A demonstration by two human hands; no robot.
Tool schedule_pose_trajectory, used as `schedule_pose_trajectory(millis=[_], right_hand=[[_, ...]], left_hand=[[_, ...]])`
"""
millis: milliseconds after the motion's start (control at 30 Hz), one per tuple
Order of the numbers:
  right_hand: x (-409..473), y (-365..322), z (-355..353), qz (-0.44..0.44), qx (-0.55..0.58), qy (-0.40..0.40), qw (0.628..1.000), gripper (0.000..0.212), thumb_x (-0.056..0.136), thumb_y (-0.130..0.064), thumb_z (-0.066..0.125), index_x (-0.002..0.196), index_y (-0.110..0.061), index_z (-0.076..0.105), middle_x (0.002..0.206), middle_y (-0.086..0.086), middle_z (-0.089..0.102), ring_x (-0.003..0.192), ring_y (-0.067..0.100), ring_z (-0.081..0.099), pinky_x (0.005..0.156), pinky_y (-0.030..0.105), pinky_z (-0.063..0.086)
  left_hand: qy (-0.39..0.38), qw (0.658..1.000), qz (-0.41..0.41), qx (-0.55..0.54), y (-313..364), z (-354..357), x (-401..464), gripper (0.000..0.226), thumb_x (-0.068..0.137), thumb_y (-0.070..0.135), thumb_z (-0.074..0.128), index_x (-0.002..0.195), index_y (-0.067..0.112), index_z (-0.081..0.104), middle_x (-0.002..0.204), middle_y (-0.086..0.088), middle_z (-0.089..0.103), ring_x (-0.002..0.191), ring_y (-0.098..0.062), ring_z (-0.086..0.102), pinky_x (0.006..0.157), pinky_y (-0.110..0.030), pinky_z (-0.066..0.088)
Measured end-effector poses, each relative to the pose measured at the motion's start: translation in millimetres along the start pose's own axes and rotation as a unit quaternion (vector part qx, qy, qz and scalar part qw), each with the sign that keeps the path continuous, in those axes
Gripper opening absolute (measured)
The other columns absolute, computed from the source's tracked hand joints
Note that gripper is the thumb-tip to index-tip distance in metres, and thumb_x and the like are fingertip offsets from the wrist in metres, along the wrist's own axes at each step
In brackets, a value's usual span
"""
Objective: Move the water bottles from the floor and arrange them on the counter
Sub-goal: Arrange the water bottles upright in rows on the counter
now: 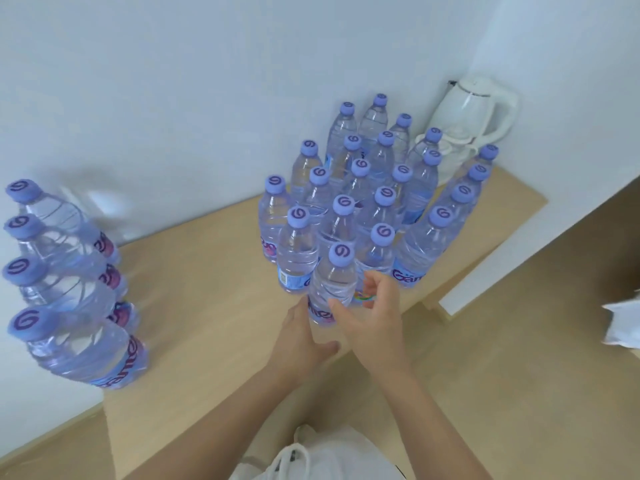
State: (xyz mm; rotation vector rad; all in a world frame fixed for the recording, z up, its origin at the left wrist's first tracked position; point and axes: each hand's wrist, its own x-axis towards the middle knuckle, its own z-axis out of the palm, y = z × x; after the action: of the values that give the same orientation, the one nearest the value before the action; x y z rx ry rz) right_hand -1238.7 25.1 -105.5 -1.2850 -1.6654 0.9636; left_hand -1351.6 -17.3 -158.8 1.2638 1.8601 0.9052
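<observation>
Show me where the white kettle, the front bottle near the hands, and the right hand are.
white kettle (474, 112): head view, on its body.
front bottle (334, 282): head view, on its clear middle.
right hand (372, 315): head view, on its back.
</observation>
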Motion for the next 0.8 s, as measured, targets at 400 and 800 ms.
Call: schedule_pose_trajectory(millis=[400, 800], right_hand=[[-28.8, -67.6, 102.6, -0.250, 0.009, -0.185, 0.950, 0.031, 0.073, -0.020, 0.069, 0.096, -0.003, 0.057, 0.089, 0.006, 0.055, 0.086, 0.012, 0.048, 0.075, 0.012, 0.037], [-44.5, -116.3, 212.6, -0.224, 0.011, -0.494, 0.840, 0.061, 0.079, -0.015, 0.070, 0.133, -0.020, 0.042, 0.116, -0.013, 0.044, 0.106, 0.001, 0.042, 0.085, 0.008, 0.031]], left_hand=[[0.101, 0.991, -0.089, -0.007, -49.5, -69.1, -55.0, 0.013, 0.067, 0.038, 0.056, 0.077, 0.034, 0.050, 0.077, 0.010, 0.059, 0.073, -0.009, 0.055, 0.060, -0.021, 0.038], [0.407, 0.855, -0.294, -0.128, -115.3, -131.5, -113.9, 0.067, 0.074, 0.021, 0.071, 0.132, 0.017, 0.037, 0.120, 0.004, 0.042, 0.103, -0.014, 0.048, 0.080, -0.032, 0.046]])
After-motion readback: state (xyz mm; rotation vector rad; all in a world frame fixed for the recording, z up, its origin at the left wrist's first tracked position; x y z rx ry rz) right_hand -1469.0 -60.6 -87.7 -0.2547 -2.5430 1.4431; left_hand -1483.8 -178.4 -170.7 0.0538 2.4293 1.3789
